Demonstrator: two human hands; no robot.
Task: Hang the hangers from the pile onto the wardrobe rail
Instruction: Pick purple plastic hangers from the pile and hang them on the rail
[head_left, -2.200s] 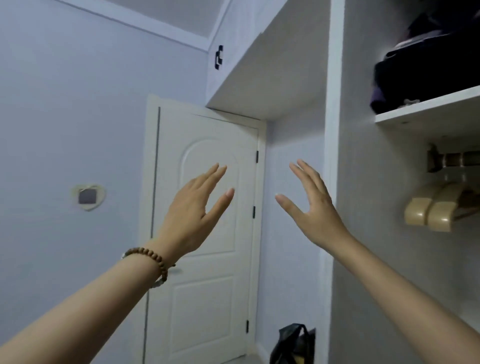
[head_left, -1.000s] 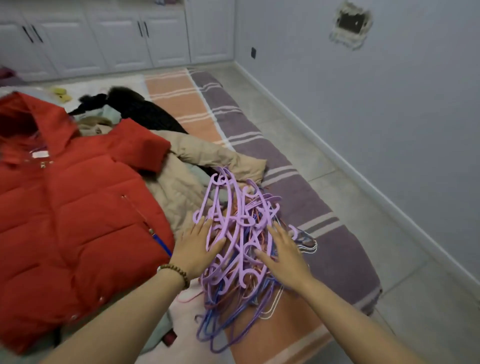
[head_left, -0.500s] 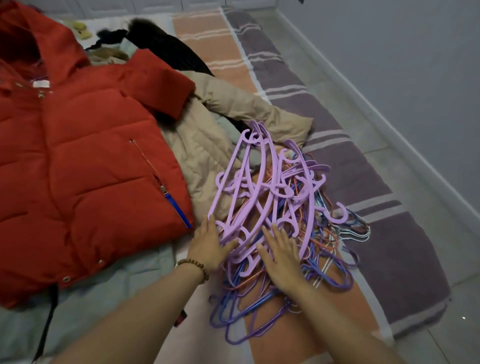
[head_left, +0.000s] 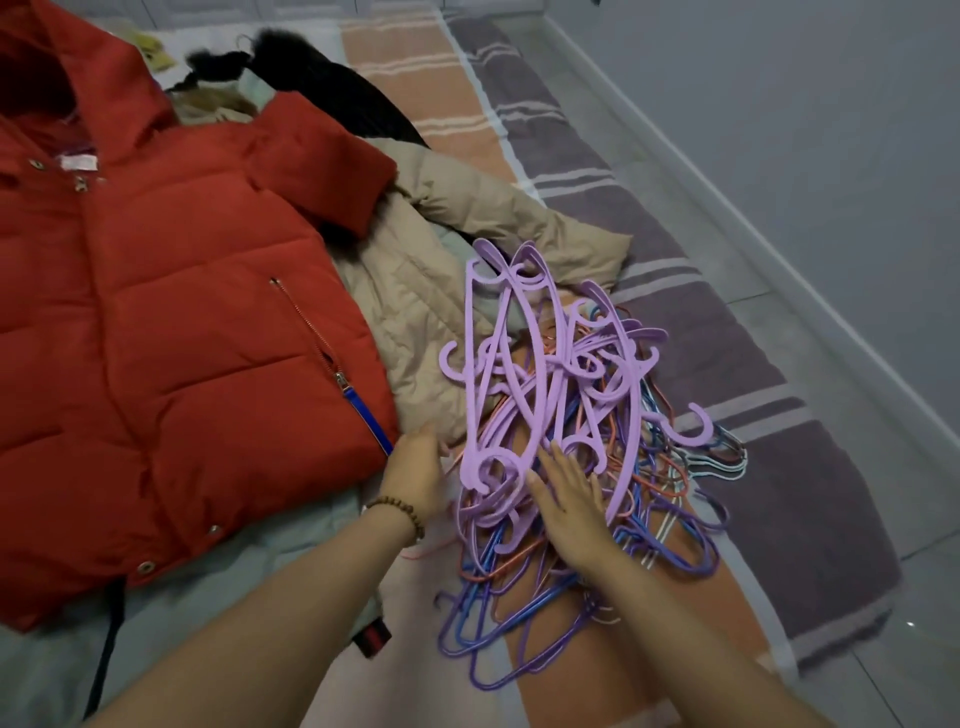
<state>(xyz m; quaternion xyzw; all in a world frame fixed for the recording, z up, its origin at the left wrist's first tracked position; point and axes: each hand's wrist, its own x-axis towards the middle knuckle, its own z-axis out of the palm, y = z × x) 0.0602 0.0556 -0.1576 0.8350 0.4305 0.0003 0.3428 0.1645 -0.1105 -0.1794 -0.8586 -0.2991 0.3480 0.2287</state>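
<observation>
A tangled pile of hangers (head_left: 566, 415) lies on the striped mattress (head_left: 727, 364): lilac plastic ones on top, thin blue, purple and orange wire ones beneath. My left hand (head_left: 415, 473), with a bead bracelet at the wrist, touches the pile's left edge, its fingertips partly tucked behind the lilac hangers. My right hand (head_left: 566, 493) lies flat with straight fingers on the near middle of the pile. Neither hand grips a hanger. The wardrobe rail is out of view.
A red padded jacket (head_left: 171, 322) covers the left of the mattress. A beige coat (head_left: 441, 260) and a black garment (head_left: 332, 88) lie behind the pile. Tiled floor (head_left: 779, 270) and a grey wall (head_left: 831, 130) run along the right.
My view swung from the wardrobe and door down to the mattress. Both hands dropped onto the hanger pile. In the last half second my left hand slid further against the pile's left edge.
</observation>
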